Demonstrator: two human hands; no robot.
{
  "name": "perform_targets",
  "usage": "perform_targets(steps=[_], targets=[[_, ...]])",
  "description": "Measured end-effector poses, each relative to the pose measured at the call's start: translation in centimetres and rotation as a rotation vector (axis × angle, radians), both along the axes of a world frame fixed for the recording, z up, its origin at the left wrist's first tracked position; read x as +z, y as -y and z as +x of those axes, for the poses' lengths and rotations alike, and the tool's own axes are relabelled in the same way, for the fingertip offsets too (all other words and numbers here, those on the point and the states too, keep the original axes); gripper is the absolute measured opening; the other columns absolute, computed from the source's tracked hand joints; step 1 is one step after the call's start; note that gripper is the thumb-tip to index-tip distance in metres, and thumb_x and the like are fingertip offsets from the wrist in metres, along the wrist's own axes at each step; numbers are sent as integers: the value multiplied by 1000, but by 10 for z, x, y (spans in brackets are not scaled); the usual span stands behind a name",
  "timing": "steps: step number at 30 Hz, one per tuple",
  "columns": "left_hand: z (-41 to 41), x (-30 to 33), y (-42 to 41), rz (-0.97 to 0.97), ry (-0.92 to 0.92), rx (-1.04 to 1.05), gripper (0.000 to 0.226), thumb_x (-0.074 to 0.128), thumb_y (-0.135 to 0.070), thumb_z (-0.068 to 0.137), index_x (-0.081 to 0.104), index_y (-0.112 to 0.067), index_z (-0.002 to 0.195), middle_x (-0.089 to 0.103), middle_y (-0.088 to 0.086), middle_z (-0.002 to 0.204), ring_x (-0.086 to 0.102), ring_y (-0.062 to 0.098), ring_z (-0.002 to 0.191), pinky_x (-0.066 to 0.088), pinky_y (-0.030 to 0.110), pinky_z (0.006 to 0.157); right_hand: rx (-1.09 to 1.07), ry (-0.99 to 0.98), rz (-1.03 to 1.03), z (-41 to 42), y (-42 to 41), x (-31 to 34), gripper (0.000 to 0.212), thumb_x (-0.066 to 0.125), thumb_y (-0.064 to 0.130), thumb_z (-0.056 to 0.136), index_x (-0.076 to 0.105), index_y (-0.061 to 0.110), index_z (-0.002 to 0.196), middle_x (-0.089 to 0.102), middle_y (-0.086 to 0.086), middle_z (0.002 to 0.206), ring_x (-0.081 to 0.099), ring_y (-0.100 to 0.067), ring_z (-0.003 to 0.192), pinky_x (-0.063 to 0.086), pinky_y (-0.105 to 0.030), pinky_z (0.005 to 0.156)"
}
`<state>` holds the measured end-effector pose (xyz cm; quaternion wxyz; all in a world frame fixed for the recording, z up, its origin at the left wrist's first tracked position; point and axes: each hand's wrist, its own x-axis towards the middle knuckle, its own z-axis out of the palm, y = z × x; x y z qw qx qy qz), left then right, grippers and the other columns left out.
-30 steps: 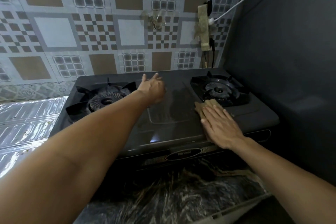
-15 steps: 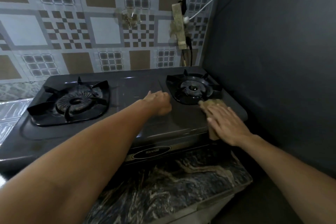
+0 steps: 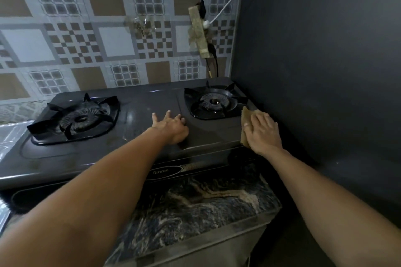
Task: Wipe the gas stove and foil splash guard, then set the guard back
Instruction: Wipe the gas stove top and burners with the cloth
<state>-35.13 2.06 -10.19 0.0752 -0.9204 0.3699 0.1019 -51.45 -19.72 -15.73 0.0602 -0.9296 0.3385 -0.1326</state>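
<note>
A black two-burner gas stove (image 3: 138,115) stands on a dark marbled counter. My left hand (image 3: 171,125) rests flat on the stove top between the left burner (image 3: 80,118) and the right burner (image 3: 213,102), fingers spread. My right hand (image 3: 261,132) presses a tan cloth (image 3: 246,115) flat against the stove's right front corner, beside the right burner. The cloth's far edge shows past my fingertips. A strip of the foil splash guard (image 3: 6,136) lies at the far left edge, mostly out of frame.
A dark grey wall (image 3: 314,60) rises close along the stove's right side. A patterned tile wall (image 3: 97,39) stands behind, with a power strip (image 3: 198,32) and cables hanging on it. The marbled counter (image 3: 195,206) ends just right of the stove.
My right hand has slid the cloth from the stove's middle front to its right front corner. My left hand shifted right along the stove top. The view turned right, leaving the foil mostly out of frame.
</note>
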Motion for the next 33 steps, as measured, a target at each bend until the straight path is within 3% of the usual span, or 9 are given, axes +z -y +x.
perform_targets(steps=[3, 7, 11, 14, 18, 21, 24, 29, 33], targets=[[-3, 2, 2, 6, -7, 48, 56, 16, -38, 100, 17, -23, 154, 5, 0, 163, -7, 31, 149, -4, 68, 112, 62, 6, -146, -10, -25, -12, 66, 11, 55, 94, 34, 17, 144, 32, -3, 152, 21, -26, 142, 14, -55, 115], [-8, -5, 1, 17, 0, 87, 58, 16, -41, 98, 13, -25, 154, 4, 2, 163, -10, 32, 149, -4, 69, 111, 281, -107, -226, -27, -5, -13, 90, -7, 75, 81, 18, 25, 151, 19, 7, 158, 9, -17, 147, -4, -59, 115], [-7, -7, -1, 17, 2, 117, 58, 14, -40, 98, 11, -26, 154, 3, 0, 163, -10, 31, 149, -6, 71, 109, 344, -196, -217, -27, 26, -4, 108, -17, 83, 68, 11, 21, 152, 14, 7, 160, 5, -14, 149, -1, -55, 118], [-7, -2, 2, 22, -8, 126, 58, 12, -41, 99, 11, -24, 154, 3, 1, 163, -7, 32, 149, -6, 71, 109, 323, -169, -212, -24, 17, 1, 101, -14, 77, 77, 14, 14, 152, 17, 1, 160, 5, -18, 149, -3, -52, 119], [-9, 2, 9, 54, -20, 138, 57, 11, -39, 100, 18, -19, 154, 9, 6, 163, 2, 33, 149, -2, 71, 110, 433, -128, -404, -27, -5, -7, 75, 12, 56, 94, 24, 10, 151, 28, -9, 157, 18, -24, 147, 0, -50, 119], [-8, 6, 15, 55, -11, 143, 58, 14, -39, 99, 31, -16, 150, 23, 9, 159, 12, 32, 148, 1, 71, 110, 481, -55, -318, -23, -2, -12, 73, 15, 57, 95, 33, 9, 147, 37, -11, 151, 30, -26, 141, 10, -40, 118], [-8, 11, 18, 54, -11, 167, 58, 16, -40, 99, 36, -13, 146, 27, 9, 158, 13, 32, 148, 2, 69, 112, 422, -24, -243, -12, 12, 0, 81, 3, 59, 96, 43, 5, 140, 45, -13, 145, 39, -26, 135, 19, -37, 115], [-6, 4, 16, 79, 15, 150, 59, 13, -42, 99, 27, -19, 151, 21, 5, 160, 10, 32, 148, 2, 70, 111, 205, -78, 48, 8, 40, 17, 56, 24, 40, 102, 30, 6, 146, 26, -10, 156, 23, -25, 143, 18, -37, 117], [-5, 1, 13, 43, -11, 174, 60, 13, -44, 99, 18, -21, 154, 10, 4, 163, 2, 31, 149, -2, 69, 112, -3, 72, 206, 9, 34, 10, 55, 25, 36, 102, 22, 10, 150, 26, -11, 155, 34, -34, 134, 29, -41, 108]])
